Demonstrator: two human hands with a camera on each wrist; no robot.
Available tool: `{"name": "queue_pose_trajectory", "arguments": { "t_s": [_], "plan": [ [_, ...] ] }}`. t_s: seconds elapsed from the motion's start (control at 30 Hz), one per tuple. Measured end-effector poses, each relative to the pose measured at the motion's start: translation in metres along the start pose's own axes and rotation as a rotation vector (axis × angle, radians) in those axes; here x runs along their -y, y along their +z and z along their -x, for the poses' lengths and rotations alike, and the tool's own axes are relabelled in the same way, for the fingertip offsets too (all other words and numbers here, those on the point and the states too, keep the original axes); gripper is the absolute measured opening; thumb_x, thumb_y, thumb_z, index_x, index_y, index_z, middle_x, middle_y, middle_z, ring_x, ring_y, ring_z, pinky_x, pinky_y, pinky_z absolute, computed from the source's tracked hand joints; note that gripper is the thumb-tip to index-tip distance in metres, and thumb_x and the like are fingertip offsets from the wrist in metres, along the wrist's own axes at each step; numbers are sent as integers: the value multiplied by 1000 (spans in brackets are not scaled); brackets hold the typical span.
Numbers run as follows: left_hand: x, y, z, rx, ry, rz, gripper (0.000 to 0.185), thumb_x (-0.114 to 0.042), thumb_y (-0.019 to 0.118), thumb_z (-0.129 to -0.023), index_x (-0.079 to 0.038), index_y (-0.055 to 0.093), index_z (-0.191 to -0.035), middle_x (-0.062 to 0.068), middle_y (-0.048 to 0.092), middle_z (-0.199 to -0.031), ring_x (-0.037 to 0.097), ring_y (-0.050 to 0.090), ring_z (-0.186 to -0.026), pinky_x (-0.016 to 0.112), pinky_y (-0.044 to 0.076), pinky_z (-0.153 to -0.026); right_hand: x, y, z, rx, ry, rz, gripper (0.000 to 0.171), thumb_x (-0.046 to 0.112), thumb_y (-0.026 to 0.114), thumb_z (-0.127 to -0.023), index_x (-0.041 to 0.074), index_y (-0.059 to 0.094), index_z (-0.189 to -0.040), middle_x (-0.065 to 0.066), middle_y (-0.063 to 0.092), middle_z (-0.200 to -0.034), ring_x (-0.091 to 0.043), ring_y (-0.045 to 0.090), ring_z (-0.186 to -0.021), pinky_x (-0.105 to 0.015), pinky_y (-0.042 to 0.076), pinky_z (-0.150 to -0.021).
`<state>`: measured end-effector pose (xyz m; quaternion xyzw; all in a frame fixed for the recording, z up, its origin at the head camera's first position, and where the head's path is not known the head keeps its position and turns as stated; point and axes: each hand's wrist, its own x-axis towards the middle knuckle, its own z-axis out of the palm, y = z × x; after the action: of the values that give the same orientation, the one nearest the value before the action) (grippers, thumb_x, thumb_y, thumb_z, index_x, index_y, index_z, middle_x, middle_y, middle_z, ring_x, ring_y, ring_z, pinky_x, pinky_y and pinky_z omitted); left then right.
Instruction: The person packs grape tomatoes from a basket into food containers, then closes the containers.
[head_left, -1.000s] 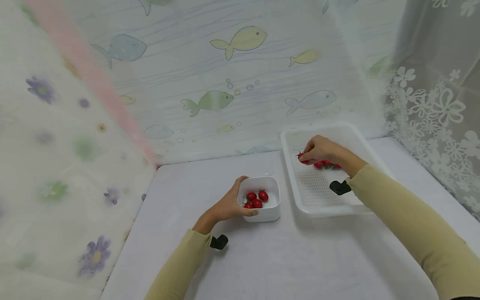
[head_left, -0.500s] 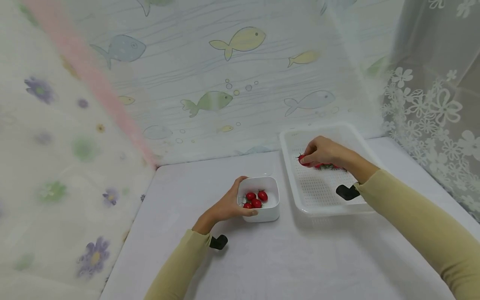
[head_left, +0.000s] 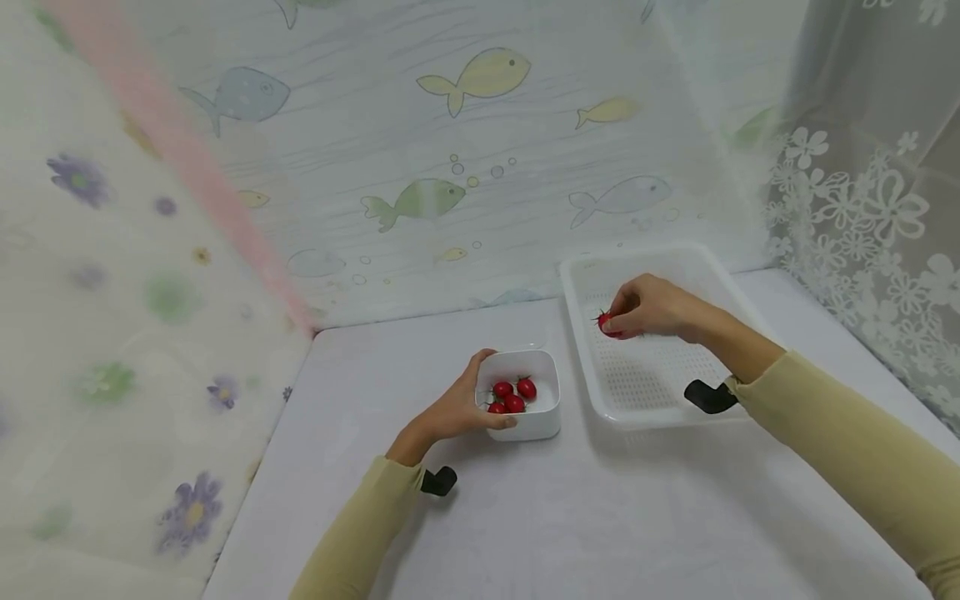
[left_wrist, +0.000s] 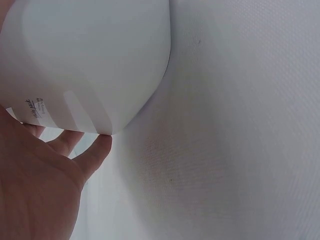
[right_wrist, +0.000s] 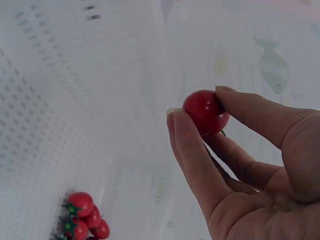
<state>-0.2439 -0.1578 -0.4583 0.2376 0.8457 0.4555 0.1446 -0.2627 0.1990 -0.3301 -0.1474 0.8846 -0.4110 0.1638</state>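
Between thumb and fingertips my right hand (head_left: 652,308) pinches a red cherry tomato (right_wrist: 204,111), held above the white perforated basket (head_left: 592,367). Several more cherry tomatoes (right_wrist: 82,217) with green tops lie in that basket in the right wrist view; in the head view the hand hides them. My left hand (head_left: 457,410) grips a small white square container (head_left: 540,427) from its left side, thumb along the front and fingers at the back. Inside the container lie several red cherry tomatoes (head_left: 514,403). Printed lettering shows on the container's wall in the left wrist view.
A white-covered table (head_left: 465,525) bears both containers, the basket standing to the right of the small one. Behind it hangs a curtain with fish drawings (head_left: 431,200). A flowered curtain (head_left: 112,333) is on the left, a lace one (head_left: 855,208) on the right.
My right hand, with the cherry tomato pinched in it, has shifted slightly right and toward me above the basket. The left hand and the small container stay put.
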Motion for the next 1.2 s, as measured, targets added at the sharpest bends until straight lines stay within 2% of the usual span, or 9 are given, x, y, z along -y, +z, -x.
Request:
{"name": "queue_pose_trajectory", "arguments": {
  "t_s": [0.1, 0.3, 0.5, 0.67, 0.97, 1.2],
  "plan": [
    [-1, 0, 1, -5, -6, 6, 105, -39, 88, -76, -26, 20, -155, -4, 44, -145, 18, 45, -133, 50, 41, -111, 1, 4, 5, 2, -11, -5, 30, 22, 73, -95, -2, 67, -111, -11, 73, -106, -22, 70, -94, -46, 52, -94],
    [-2, -1, 2, -7, -13, 25, 102, -39, 88, -76, -31, 22, -153, -5, 45, -144, 16, 45, -132, 48, 43, -108, 5, 15, 12, 13, -23, -5, 29, 22, 74, -94, 0, 68, -110, -9, 74, -103, -21, 70, -94, -43, 52, -89],
    [-1, -1, 0, 4, -1, 36, 104, -37, 88, -76, -28, 21, -154, -3, 44, -146, 17, 45, -133, 49, 41, -111, 4, 29, 15, 27, -49, -26, 28, 23, 75, -94, 1, 68, -109, -8, 73, -103, -19, 70, -91, -43, 53, -90],
    [1, -1, 0, 0, -5, 28, 106, -38, 89, -76, -27, 20, -155, -3, 43, -147, 17, 42, -135, 52, 38, -114, 8, 41, 17, 33, -75, -40, 27, 23, 75, -94, 2, 67, -109, -8, 72, -103, -21, 69, -94, -42, 54, -88],
    [-3, 0, 0, -5, -7, 8, 107, -38, 88, -77, -23, 18, -157, -2, 43, -147, 20, 43, -135, 53, 40, -113, 20, 62, 14, 22, -128, -23, 22, 22, 76, -92, 5, 69, -104, -5, 70, -103, -22, 70, -100, -42, 55, -88],
    [-1, 0, 0, 10, 5, 55, 103, -35, 87, -78, -25, 20, -155, 1, 44, -148, 20, 45, -133, 50, 43, -110, 29, 86, 6, 19, -179, -18, 21, 19, 76, -92, 4, 69, -104, -6, 70, -101, -26, 71, -100, -41, 58, -84]
  ]
}}
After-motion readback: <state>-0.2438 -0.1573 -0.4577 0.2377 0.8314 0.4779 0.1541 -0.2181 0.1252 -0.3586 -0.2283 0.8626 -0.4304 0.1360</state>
